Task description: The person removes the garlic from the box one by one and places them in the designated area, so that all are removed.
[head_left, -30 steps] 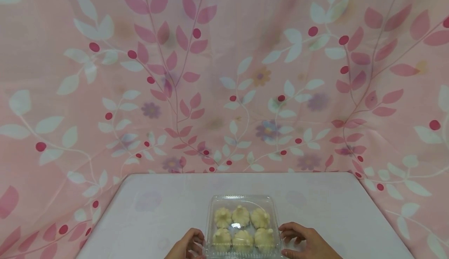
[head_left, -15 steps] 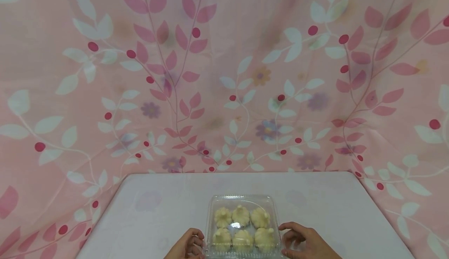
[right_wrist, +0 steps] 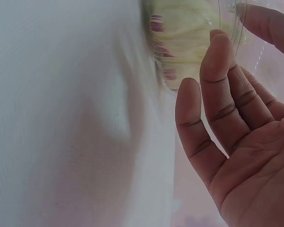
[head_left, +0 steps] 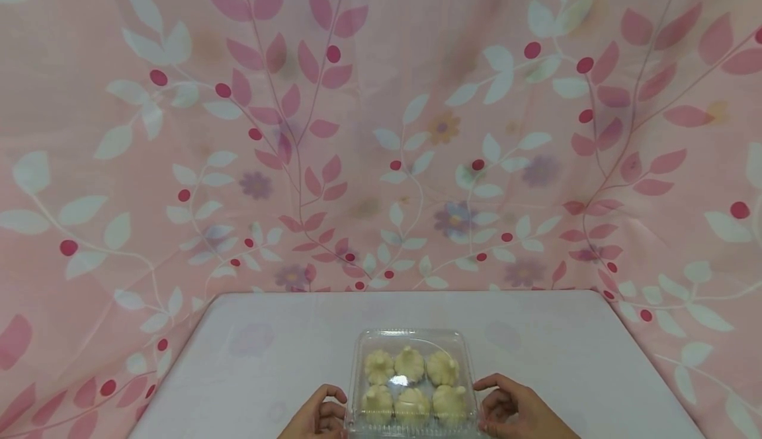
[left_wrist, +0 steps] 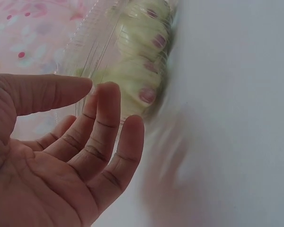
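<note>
A clear plastic clamshell box [head_left: 407, 337] stands near the front of the table, its lid down. Inside, in two rows, are several pale yellow, ridged, garlic-shaped pieces [head_left: 411, 404], each with a short stem on top. From below, the left wrist view shows purple patches on these pieces [left_wrist: 135, 78]. My left hand [head_left: 318, 416] is at the box's left side, thumb and a fingertip meeting at its rim. On the right side my right hand [head_left: 519, 412] has its thumb on the rim, fingers curled in close beneath. In both wrist views the lowest fingers stay off the box.
The table [head_left: 286, 333] has a white cover with faint flower prints. Behind it and along both sides hangs a pink cloth [head_left: 381, 227] with leaves and berries. Soft hand shadows fall on the white cover in both wrist views.
The fingers of both hands draw in slightly at the box's sides. The box keeps its place.
</note>
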`<state>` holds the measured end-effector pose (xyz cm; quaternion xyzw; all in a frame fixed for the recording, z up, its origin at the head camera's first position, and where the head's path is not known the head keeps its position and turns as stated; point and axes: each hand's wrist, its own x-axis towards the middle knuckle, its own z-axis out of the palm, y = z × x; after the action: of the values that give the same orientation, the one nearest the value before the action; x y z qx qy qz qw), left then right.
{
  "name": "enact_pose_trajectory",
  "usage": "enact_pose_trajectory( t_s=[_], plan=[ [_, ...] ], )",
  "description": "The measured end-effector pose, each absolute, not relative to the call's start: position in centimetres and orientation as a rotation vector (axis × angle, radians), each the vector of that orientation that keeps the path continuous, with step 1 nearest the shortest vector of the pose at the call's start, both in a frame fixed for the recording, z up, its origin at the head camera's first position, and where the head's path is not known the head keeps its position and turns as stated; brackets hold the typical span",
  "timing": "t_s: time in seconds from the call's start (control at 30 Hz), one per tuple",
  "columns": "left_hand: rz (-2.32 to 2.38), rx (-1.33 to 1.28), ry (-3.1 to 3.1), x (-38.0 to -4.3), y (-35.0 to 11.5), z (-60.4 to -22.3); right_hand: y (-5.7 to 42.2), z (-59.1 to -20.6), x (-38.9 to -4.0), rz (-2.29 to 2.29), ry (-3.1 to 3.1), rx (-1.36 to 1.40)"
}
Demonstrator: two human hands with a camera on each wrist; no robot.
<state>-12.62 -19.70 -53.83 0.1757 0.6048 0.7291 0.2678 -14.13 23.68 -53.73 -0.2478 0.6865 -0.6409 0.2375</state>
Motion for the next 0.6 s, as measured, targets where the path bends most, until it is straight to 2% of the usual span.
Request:
enact_pose_trajectory(
  t_s=[0.6],
  plan=[
    [1.956,0.316,1.613,-12.77,-19.77,-53.80,23.36,-53.36,-13.71,-1.804,1.773,-0.659]
  ],
)
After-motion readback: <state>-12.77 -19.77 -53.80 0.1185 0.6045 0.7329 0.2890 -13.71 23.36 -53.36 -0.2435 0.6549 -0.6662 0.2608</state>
